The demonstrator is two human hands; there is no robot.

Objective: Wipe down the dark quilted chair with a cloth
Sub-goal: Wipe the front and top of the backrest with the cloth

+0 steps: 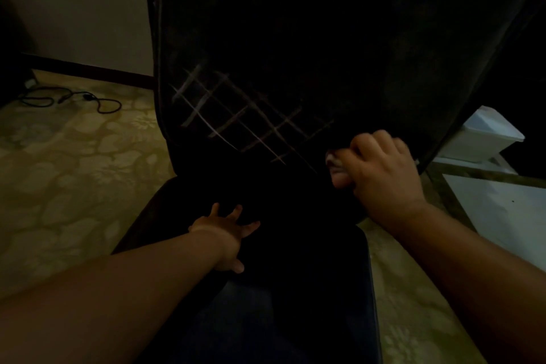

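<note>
The dark quilted chair (295, 53) fills the middle of the head view, its backrest rising ahead with pale crossed stitching low on the left. My right hand (384, 171) grips a small pale cloth (336, 168) and holds it against the lower right of the backrest, near where it meets the seat. Only a bit of the cloth shows past my fingers. My left hand (227, 233) rests flat on the seat with fingers spread, holding nothing.
Patterned yellowish carpet (74, 171) lies on both sides of the chair. A black cable (74, 99) lies coiled on the floor at the left by the wall. White box-like objects (487, 139) stand at the right behind the chair.
</note>
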